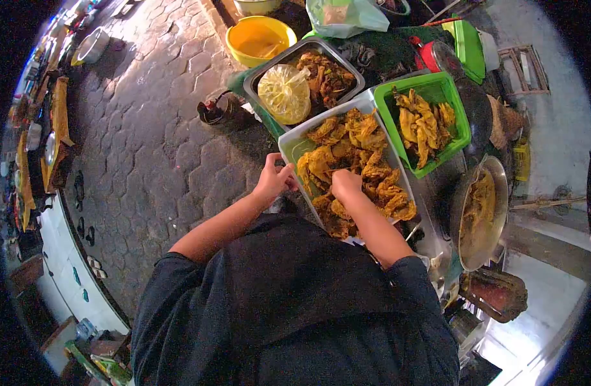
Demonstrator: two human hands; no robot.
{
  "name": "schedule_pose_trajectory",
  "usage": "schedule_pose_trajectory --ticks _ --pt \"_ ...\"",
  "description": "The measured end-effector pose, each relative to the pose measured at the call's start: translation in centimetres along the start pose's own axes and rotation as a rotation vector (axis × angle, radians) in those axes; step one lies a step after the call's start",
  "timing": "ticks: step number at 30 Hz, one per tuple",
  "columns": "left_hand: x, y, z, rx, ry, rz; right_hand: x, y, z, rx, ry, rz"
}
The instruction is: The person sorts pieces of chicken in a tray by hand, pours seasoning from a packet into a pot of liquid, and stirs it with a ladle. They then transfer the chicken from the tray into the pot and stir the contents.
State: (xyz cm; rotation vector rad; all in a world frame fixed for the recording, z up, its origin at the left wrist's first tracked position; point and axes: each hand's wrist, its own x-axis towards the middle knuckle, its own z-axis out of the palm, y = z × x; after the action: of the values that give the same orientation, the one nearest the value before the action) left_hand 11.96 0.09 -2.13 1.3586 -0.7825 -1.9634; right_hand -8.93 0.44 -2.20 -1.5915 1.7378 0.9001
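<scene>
A whitish plastic tub (398, 164) full of yellow-brown cooked chicken pieces (373, 138) lies in front of me. My left hand (274, 178) is at the tub's left side, close to the rim, its fingers bent but apart; whether it touches the rim is hard to tell. Inside the tub, my right hand (346, 185) is closed low over the chicken. Its fingertips point down among the pieces, and what they pinch is hidden.
Beyond stands a metal tray (249, 83) with darker meat and a tied bag (284, 94) of yellow food. A green basket (461, 106) of chicken is on the right, near a wok (479, 219). A yellow basin (260, 40) sits farther back; paving stones (173, 154) spread left.
</scene>
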Motion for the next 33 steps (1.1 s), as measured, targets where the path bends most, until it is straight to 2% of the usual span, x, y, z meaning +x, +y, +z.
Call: schedule_pose_trajectory --ticks 1,3,4,6,7,10,12,13,15,19,21,22,24,28,31,33 --pt "0.1 -0.1 0.0 -0.005 0.008 0.005 0.3 0.2 0.3 0.000 0.001 0.000" --pt "0.1 -0.2 0.0 -0.011 0.016 0.011 1.1 0.7 1.4 0.165 0.189 -0.037" --pt "0.1 -0.2 0.0 -0.004 0.009 0.016 1.6 1.1 1.8 0.165 0.190 -0.038" --pt "0.0 -0.1 0.0 0.003 0.002 0.020 2.3 1.8 2.3 0.437 0.281 -0.065" --pt "-0.1 -0.1 0.0 -0.004 0.005 0.023 2.9 1.9 2.7 0.437 0.281 -0.065" --pt "-0.1 0.0 0.2 -0.025 0.002 0.023 4.5 2.3 3.0 0.539 0.246 -0.048" --pt "-0.2 0.1 0.2 -0.038 -0.004 0.019 4.4 2.3 2.7 0.989 0.036 0.027" --pt "-0.2 0.2 0.2 0.002 0.010 0.014 4.2 2.3 2.6 0.990 0.035 0.030" --pt "-0.2 0.3 0.3 0.041 0.021 0.008 3.3 2.0 1.8 1.306 -0.089 0.075" --pt "-0.2 0.2 0.3 0.027 0.018 0.017 4.1 1.9 2.7 1.364 -0.103 -0.005" --pt "-0.2 0.0 0.3 -0.001 0.018 0.020 4.2 1.8 3.3 1.633 -0.118 -0.019" --pt "-0.2 0.0 0.3 0.009 0.014 0.020 4.3 1.8 3.4 1.635 -0.118 -0.018" --pt "-0.1 0.1 0.1 0.023 0.012 0.023 4.7 1.9 3.7 1.888 -0.190 0.061" --pt "-0.2 0.1 0.2 0.011 -0.003 0.004 6.0 1.5 3.9 1.955 -0.236 0.110" --pt "-0.1 0.1 0.2 -0.006 0.003 -0.002 6.2 0.6 3.8 1.978 -0.169 0.051" --pt "-0.3 0.2 0.2 -0.027 0.012 -0.008 5.5 0.2 3.0 1.955 -0.230 0.078"
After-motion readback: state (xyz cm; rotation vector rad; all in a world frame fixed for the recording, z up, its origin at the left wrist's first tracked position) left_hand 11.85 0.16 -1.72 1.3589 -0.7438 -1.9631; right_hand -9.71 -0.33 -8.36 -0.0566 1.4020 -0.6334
